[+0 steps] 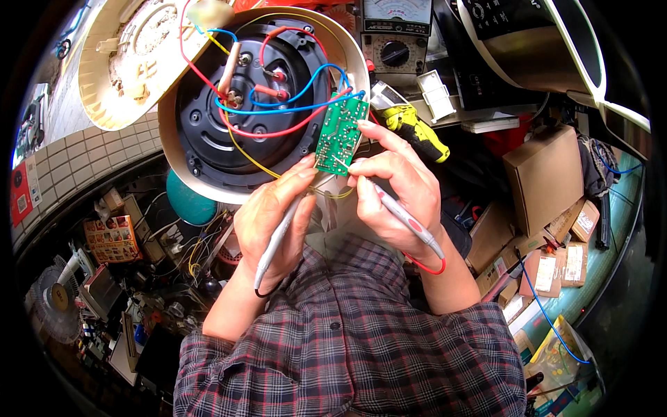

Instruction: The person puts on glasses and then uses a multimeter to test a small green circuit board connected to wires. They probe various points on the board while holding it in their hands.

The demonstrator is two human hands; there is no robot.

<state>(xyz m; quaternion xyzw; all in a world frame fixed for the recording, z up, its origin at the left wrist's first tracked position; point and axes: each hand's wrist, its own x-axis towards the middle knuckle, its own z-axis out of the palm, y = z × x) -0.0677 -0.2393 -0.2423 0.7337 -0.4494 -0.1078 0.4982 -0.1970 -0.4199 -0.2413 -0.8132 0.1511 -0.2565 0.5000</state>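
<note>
A green circuit board (338, 132) is held tilted at the right rim of an opened appliance base (253, 104), solder side showing. My left hand (274, 208) is closed round a grey test probe (276, 240) with a black lead, its fingertips at the board's lower left corner. In my right hand (399, 187) is another grey test probe (410, 221), with a red lead. Its thin tip points onto the lower part of the board; whether it touches is hard to see. My right index finger rests on the board's right edge. Red, blue and yellow wires (299, 108) run from the base to the board.
An analog multimeter (394, 45) stands behind the board. A yellow-and-black tool handle (417, 132) lies right of it, near a white plastic part (436, 95). A cream cover (125, 62) sits at far left. Cardboard boxes (545, 181) crowd the right; a teal round stool (189, 198) is left.
</note>
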